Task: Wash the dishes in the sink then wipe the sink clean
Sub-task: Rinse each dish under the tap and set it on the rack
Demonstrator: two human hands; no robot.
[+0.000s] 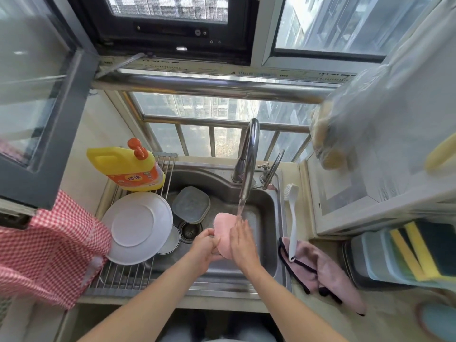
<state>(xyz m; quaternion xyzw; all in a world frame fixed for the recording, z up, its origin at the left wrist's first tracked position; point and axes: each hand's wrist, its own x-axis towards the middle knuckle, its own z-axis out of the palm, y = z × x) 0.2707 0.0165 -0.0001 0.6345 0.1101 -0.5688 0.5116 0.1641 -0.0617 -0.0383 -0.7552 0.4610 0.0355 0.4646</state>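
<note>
Stainless steel sink (269,208): water runs from the tall curved steel tap (249,159) onto a pink oval sponge pad (223,233) held above the basin. Left hand (206,250) grasps the pad's lower edge, fingers curled round it. Right hand (243,243) lies flat against the pad's right face, fingers straight, the stream striking near its fingertips.

Inside the basin: 1 grey rounded-square plastic lid (191,204) at the rear left, 1 small white bowl (171,240) beside the round drain strainer (190,230). 1 large white round plate (138,227) rests on the roll-up wire rack (123,275) over the sink's left side, near the yellow detergent bottle (128,166).

On the right counter, a white dish brush (292,218) lies with its handle on a pink cloth (325,270).
</note>
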